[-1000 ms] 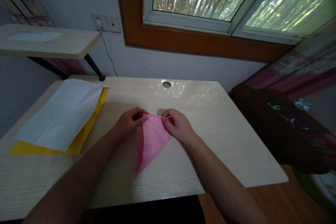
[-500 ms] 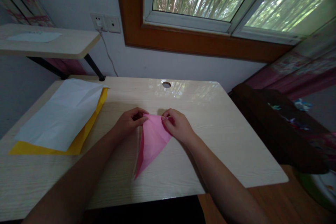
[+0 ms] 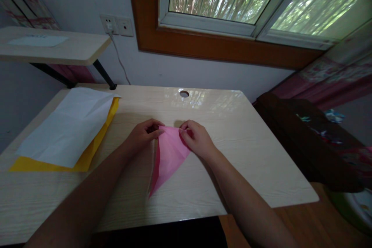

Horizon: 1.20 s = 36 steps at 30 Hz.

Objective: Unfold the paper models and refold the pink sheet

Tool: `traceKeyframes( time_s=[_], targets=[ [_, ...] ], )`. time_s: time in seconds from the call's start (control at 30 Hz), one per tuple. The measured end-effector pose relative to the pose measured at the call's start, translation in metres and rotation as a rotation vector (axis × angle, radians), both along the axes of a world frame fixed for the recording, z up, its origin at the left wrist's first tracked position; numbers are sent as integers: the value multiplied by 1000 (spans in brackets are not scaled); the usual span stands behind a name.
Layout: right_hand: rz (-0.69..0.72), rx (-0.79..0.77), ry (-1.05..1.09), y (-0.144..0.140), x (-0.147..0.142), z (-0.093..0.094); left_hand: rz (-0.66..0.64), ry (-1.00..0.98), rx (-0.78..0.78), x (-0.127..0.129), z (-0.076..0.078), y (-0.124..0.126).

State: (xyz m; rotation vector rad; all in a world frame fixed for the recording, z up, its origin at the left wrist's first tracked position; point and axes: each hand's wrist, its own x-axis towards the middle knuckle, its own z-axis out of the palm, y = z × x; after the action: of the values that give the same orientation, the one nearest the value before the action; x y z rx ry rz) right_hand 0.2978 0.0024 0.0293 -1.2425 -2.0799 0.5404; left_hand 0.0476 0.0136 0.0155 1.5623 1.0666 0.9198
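A pale wood-grain desk [image 3: 238, 155] stands against a grey wall beneath a wood-framed window [image 3: 232, 4], with a round cable hole [image 3: 184, 93] near its far edge. At the middle of the desk lies a folded pink paper [image 3: 168, 155], a long triangle whose sharp tip points toward the near edge and whose wide end lies farther off. The left hand [image 3: 143, 135] pinches the far left corner of the pink paper, fingers curled in on it; the right hand [image 3: 197, 137] pinches the far right corner the same way. On the left of the desk a white sheet [image 3: 66, 128] lies on top of a yellow sheet [image 3: 87, 159], well apart from both hands. A wall socket [image 3: 116, 25] with a plugged-in cable sits on the far wall.
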Motion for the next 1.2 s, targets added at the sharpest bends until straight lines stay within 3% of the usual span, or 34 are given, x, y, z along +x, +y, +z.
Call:
traceKeyframes(
  time_s=[0.5, 0.77, 1.03, 1.13, 1.2],
  targets=[
    [5, 26, -9, 1, 0, -3, 8, 0, 7, 0, -6, 2],
    [-12, 204, 8, 4, 2, -4, 66, -12, 11, 1, -6, 2],
    [-323, 362, 194, 4, 4, -3, 219, -176, -26, -1, -6, 6],
    [-398, 258, 376, 11, 7, -13, 307, -221, -19, -2, -4, 8],
    [-432, 94, 533, 16, 8, -21, 344, -276, -28, -3, -4, 9]
  ],
)
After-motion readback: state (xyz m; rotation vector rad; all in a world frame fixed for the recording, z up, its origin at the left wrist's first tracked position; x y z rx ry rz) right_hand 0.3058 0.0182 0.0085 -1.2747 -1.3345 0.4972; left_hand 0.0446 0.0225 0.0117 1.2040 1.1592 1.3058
